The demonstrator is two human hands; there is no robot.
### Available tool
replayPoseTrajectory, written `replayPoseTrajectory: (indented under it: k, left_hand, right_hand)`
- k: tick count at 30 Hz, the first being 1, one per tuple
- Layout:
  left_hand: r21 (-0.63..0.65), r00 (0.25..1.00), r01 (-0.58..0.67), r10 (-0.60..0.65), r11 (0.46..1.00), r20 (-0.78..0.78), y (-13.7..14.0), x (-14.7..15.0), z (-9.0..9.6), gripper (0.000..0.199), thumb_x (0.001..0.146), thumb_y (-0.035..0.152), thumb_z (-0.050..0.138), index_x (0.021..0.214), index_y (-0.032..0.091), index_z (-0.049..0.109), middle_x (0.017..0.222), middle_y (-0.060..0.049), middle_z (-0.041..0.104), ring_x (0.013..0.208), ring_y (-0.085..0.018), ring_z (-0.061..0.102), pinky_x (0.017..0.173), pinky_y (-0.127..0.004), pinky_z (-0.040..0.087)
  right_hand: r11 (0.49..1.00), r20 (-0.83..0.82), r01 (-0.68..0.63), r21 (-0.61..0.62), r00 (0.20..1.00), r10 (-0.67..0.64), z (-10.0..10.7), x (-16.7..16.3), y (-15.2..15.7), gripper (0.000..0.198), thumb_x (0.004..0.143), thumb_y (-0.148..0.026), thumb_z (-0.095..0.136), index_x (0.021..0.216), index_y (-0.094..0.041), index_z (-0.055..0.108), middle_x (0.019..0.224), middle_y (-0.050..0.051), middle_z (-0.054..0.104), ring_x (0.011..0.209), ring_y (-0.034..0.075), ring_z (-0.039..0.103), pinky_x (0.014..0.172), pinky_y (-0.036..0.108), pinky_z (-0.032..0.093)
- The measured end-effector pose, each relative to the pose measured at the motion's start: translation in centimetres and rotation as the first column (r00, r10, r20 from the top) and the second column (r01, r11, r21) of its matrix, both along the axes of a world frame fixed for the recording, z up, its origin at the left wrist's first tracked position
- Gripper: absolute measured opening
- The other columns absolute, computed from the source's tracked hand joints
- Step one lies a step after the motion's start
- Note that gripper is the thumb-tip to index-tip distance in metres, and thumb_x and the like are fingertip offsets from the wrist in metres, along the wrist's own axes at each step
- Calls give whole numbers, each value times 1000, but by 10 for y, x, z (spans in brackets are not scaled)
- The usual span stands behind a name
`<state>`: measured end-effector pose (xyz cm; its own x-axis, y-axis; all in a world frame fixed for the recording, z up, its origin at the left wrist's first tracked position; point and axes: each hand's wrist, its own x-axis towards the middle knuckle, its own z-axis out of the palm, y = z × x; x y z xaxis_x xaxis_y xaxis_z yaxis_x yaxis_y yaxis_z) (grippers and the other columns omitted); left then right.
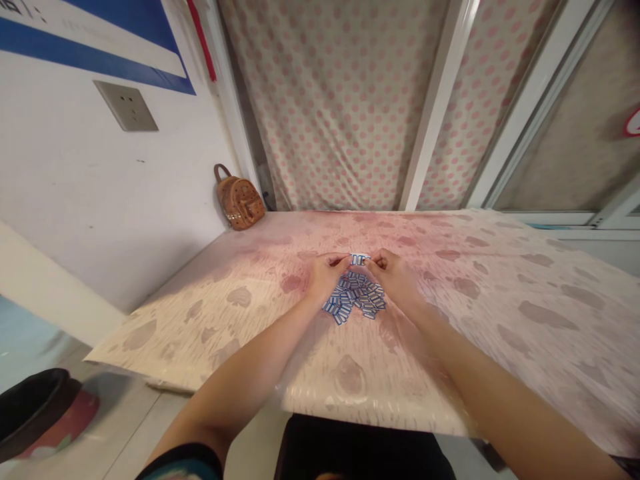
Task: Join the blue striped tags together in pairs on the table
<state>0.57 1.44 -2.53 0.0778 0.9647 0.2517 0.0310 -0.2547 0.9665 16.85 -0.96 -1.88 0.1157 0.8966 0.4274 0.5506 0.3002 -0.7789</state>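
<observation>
A small white strip with blue-edged rectangles (359, 259) spans the gap between my hands, just above the tabletop. My left hand (327, 272) pinches its left end with thumb and fingers. At the right end, my right hand (391, 270) is closed on it in the same way. Whether the strip is one piece or several side by side, I cannot tell. Just below, between my wrists, lies a loose pile of small white rectangular pieces with blue borders (355, 293), overlapping at many angles. Any print on them is too small to read.
A patterned plastic cover (240, 360) lies over the table. The small brown backpack (241, 202) stands at the far left corner against the wall. Behind the table hangs a dotted curtain (345, 100). On the floor at lower left is a dark-rimmed bin (75, 407).
</observation>
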Motion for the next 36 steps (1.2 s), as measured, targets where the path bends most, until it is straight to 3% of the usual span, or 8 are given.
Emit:
replayPoseTrajectory:
  k: [18,21,25,27,36]
  left_hand:
    - [-17,998,40,-39,999,51,0,3,-1,14,81,25,69,86,15,77,80,-6,75,69,-16,67,63,-24,52]
    - [-40,999,10,-8,999,47,-1,3,1,15,82,26,68,87,15,76,78,-5,74,65,-14,65,60,-23,50]
    - [-102,999,-23,26,995,31,-4,2,5,15,82,28,68,86,16,76,74,-3,74,62,-13,64,58,-21,48]
    - [-118,999,-15,20,993,43,-5,2,7,14,83,27,67,85,16,75,74,-3,74,64,-14,65,59,-22,49]
    - [-141,995,34,-20,989,99,-5,2,8,12,82,26,68,83,17,76,72,-3,73,66,-16,67,62,-25,52]
  right_hand:
    - [1000,22,-1,18,1000,0,-8,1,5,20,82,-39,56,72,-21,54,60,-1,56,55,15,51,53,26,35]
    - [999,31,16,38,999,-17,-5,0,3,19,81,-38,61,87,-20,58,66,-1,57,59,15,54,55,26,39]
    - [994,150,-47,98,988,32,0,0,-1,48,80,-32,65,126,-24,54,86,0,59,63,14,55,62,28,44]
    - [990,229,-85,116,972,56,1,0,-2,51,82,-27,62,132,-27,53,92,1,59,65,14,56,64,28,45]
    - [983,318,-113,144,946,62,6,0,-5,29,87,-25,58,115,-25,66,89,4,61,70,17,57,67,30,43]
